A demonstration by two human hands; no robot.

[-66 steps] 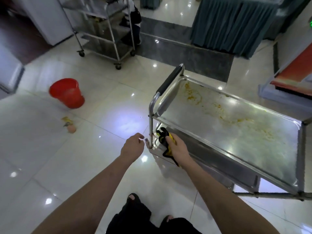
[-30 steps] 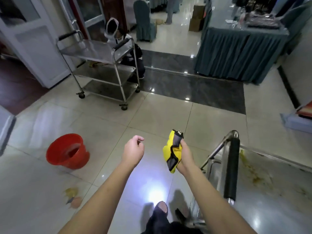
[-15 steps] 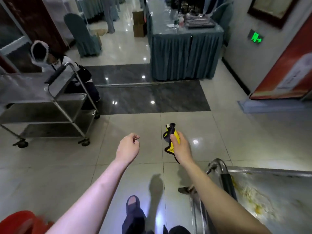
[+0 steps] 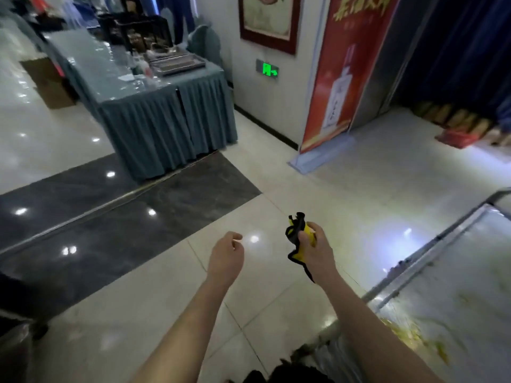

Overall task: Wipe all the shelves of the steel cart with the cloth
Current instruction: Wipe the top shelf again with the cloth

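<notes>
- Right hand (image 4: 318,251): fingers and thumb curled round a bunched yellow and black cloth (image 4: 297,239), held in the air over the tiled floor (image 4: 276,299)
- Left hand (image 4: 225,257): raised beside it, fingers loosely curled, holding nothing
- Steel cart (image 4: 431,252): at lower right, well apart from the cloth; its top shelf carries yellow smears
- Background: a draped table (image 4: 166,125) and a red banner (image 4: 340,76) stand by the wall

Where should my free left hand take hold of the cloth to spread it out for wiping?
Pinch the loose dark-edged corner of the cloth that hangs below the right hand. Come from the left, where the left hand hovers holding nothing. The right hand bunches the middle, so only the ends stick out free.
</notes>
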